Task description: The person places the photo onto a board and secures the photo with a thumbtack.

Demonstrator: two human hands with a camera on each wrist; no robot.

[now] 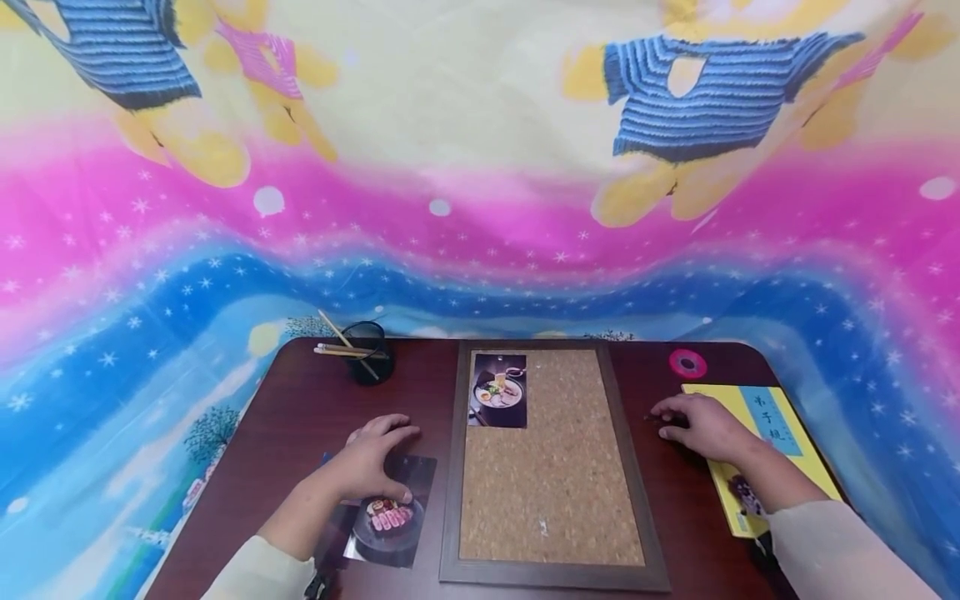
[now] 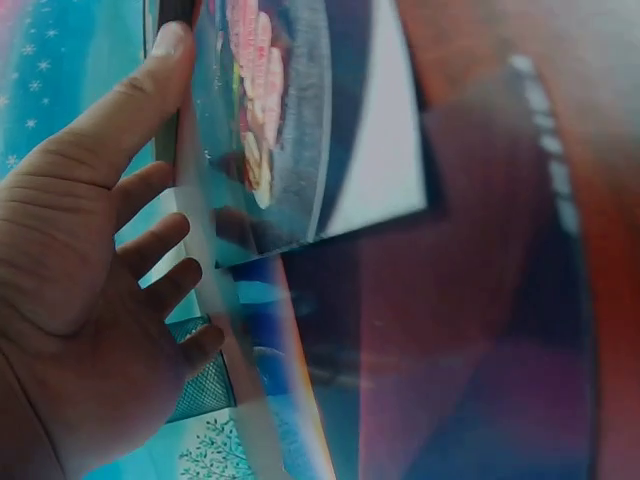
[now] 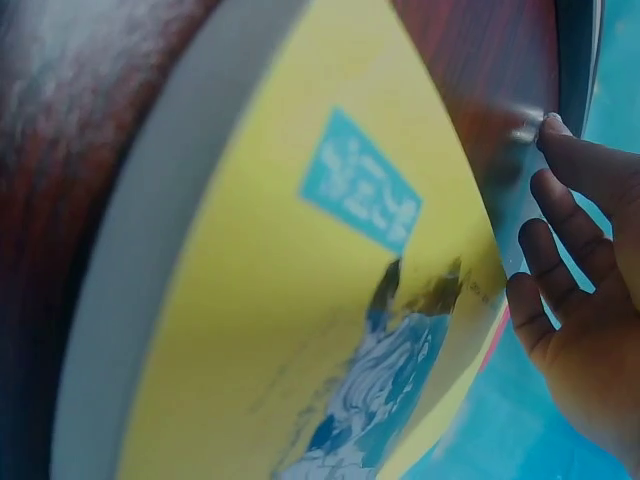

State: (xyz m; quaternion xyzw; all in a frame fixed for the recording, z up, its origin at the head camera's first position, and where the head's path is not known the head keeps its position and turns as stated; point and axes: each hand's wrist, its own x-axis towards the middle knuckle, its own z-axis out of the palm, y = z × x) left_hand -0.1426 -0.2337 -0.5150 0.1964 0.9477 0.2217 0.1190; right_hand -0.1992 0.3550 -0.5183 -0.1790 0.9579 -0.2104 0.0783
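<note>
On the left of the desk my left hand (image 1: 371, 462) lies over a food photo (image 1: 390, 533) with sliced meat on a dark plate. Its thumb touches the photo while the fingers spread beyond the top edge. Another dark, glossy sheet (image 2: 460, 290) shows under that photo in the left wrist view. To the right of a framed cork board (image 1: 551, 475), my right hand (image 1: 701, 425) is low over the desk, fingers loosely bent. A tiny shiny thing (image 3: 525, 128) is by its fingertips, too blurred to identify. A noodle-bowl photo (image 1: 498, 412) is at the board's upper left.
A yellow book (image 1: 750, 492) lies under the right forearm. Behind it is a round pink object (image 1: 687, 363) with a dark centre. A black mesh pen holder (image 1: 369, 354) with pencils stands at the back left. A printed curtain (image 1: 480, 167) surrounds the desk.
</note>
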